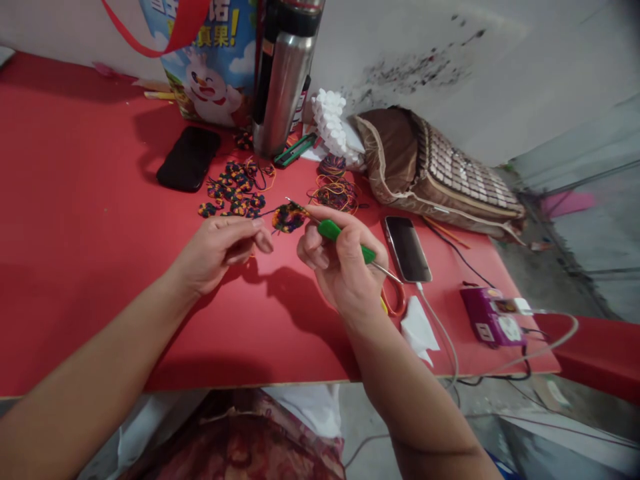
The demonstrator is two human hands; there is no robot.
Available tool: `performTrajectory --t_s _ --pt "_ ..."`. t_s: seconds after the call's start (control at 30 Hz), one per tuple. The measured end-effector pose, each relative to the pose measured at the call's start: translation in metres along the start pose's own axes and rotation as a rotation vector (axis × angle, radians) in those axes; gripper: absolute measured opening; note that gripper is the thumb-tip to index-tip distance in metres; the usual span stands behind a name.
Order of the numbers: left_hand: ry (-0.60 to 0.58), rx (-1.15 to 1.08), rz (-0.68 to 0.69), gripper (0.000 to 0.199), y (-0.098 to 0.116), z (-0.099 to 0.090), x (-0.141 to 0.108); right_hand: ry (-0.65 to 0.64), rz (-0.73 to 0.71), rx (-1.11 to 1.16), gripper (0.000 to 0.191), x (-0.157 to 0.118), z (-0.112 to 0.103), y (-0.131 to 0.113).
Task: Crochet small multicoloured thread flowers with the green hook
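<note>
My right hand [345, 257] is closed round the green handle of a crochet hook [327, 230], whose metal tip points up and left. A small crocheted piece [289, 218] in dark, orange and purple yarn sits at the hook's end, beside my right fingertips. To its left, my left hand [227, 247] has its fingers curled together, with a dark strand of yarn [267, 213] running from the piece to it. Behind the left hand lies a heap of similar crocheted pieces [235, 187]. Loose yarn [334, 190] is tangled further back, beyond the hook.
A black case [189, 159], a steel flask [286, 87], a printed bag [210, 73] and a green box cutter [295, 151] stand or lie behind. On the right are a brown cushion [395, 150], a phone [407, 249], scissors [397, 298], tissue [419, 328] and a purple power strip [490, 317] with cables.
</note>
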State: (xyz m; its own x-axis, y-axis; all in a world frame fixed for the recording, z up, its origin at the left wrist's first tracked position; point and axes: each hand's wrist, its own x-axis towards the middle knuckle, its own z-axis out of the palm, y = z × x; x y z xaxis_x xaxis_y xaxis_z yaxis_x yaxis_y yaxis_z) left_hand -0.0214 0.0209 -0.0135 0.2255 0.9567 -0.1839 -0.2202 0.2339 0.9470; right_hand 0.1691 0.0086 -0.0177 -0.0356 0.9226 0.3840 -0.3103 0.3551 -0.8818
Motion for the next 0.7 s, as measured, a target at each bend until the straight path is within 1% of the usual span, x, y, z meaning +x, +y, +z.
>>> performTrajectory --t_s 0.1,0.17,0.23,0.3,0.37,0.43,0.53,0.63,0.7 --pt "0.062 -0.248 0.032 0.014 0.0 0.001 -0.001 -0.033 0.022 0.044 0.033 -0.002 0.001 0.002" --pt "0.056 -0.369 0.036 0.014 0.002 0.002 -0.003 -0.06 0.041 0.065 0.031 -0.004 0.002 0.003" --pt "0.013 -0.392 0.024 0.027 0.004 0.003 -0.004 -0.081 0.061 0.066 0.03 -0.005 0.003 0.004" --pt "0.003 -0.38 0.042 0.043 0.006 0.005 -0.006 -0.1 0.069 0.07 0.03 -0.006 0.004 0.004" --pt "0.042 -0.382 0.083 0.053 0.007 0.008 -0.006 -0.119 0.067 0.085 0.029 -0.006 0.004 0.005" --pt "0.085 -0.392 0.116 0.059 0.007 0.01 -0.006 -0.126 0.076 0.085 0.03 -0.007 0.005 0.006" --pt "0.114 -0.39 0.143 0.072 0.006 0.012 -0.006 -0.124 0.091 0.064 0.032 -0.008 0.005 0.008" --pt "0.135 -0.349 0.18 0.096 0.005 0.011 -0.008 -0.111 0.082 0.059 0.032 -0.008 0.005 0.01" --pt "0.151 -0.295 0.21 0.108 0.005 0.011 -0.01 -0.087 0.085 0.042 0.033 -0.008 0.005 0.011"
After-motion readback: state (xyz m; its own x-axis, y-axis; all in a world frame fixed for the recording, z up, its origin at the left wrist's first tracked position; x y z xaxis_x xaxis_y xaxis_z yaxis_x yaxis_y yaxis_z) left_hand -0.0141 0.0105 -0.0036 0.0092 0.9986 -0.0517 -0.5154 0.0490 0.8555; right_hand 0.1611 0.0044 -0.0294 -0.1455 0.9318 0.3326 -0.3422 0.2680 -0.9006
